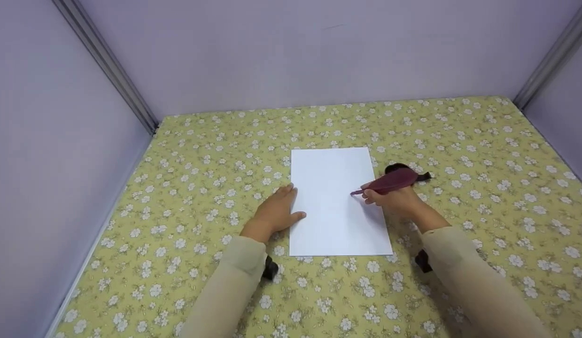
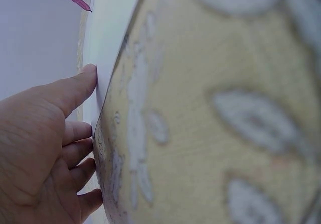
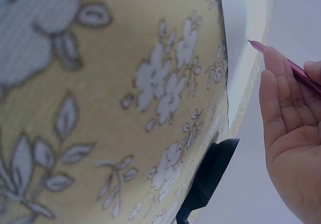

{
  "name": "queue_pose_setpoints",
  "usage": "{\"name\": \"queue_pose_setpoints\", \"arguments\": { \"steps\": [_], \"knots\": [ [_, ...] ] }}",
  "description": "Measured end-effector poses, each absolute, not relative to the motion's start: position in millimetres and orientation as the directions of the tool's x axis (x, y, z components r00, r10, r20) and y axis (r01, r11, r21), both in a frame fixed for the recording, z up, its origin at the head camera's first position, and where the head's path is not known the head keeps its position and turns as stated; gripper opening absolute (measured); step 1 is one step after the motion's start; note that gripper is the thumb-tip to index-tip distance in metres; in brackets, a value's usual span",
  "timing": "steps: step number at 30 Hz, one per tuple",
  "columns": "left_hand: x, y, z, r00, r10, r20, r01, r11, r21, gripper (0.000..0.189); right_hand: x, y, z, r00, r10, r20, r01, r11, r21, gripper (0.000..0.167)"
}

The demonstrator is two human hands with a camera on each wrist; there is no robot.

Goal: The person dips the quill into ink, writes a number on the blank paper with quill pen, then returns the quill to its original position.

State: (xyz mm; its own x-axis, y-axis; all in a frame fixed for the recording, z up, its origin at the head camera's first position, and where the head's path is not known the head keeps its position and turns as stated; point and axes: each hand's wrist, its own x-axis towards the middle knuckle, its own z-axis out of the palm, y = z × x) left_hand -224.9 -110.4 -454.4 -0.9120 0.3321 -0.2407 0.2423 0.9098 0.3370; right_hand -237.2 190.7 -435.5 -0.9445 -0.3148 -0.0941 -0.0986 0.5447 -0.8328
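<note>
A blank white sheet of paper [image 1: 335, 230] lies on the flowered cloth in front of me. My left hand [image 1: 275, 209] rests flat at its left edge, with the thumb [image 2: 83, 86] on the sheet and the fingers extended. My right hand [image 1: 401, 201] pinches a maroon pen [image 1: 391, 182] with a broad, feather-like upper part. In the right wrist view the pen [image 3: 258, 46] points at the paper [image 3: 239, 48]. Its tip is at the sheet's surface, right of the middle; whether it touches, I cannot tell. No marks show on the paper.
A yellow-green cloth with white flowers [image 1: 215, 173] covers the table. Close to the right hand lies a black object [image 3: 208, 176], its kind unclear. Pale panels [image 1: 309, 56] enclose the table at the back and both sides, with metal posts [image 1: 107, 65] in the corners.
</note>
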Motion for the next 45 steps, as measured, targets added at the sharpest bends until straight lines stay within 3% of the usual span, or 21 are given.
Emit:
{"name": "queue_pose_setpoints", "arguments": {
  "steps": [26, 45],
  "knots": [
    [-226.0, -110.0, -455.3, -0.913, 0.326, -0.247, 0.238, 0.915, 0.327, 0.075, -225.3, 193.4, -434.2, -0.890, -0.432, -0.147, -0.103, 0.503, -0.858, 0.033],
    [-227.5, -110.2, -458.2, -0.913, 0.333, -0.236, 0.248, 0.911, 0.328, 0.076, -220.4, 198.7, -438.3, -0.823, -0.556, -0.118, -0.148, 0.410, -0.900, 0.030]
  ]
}}
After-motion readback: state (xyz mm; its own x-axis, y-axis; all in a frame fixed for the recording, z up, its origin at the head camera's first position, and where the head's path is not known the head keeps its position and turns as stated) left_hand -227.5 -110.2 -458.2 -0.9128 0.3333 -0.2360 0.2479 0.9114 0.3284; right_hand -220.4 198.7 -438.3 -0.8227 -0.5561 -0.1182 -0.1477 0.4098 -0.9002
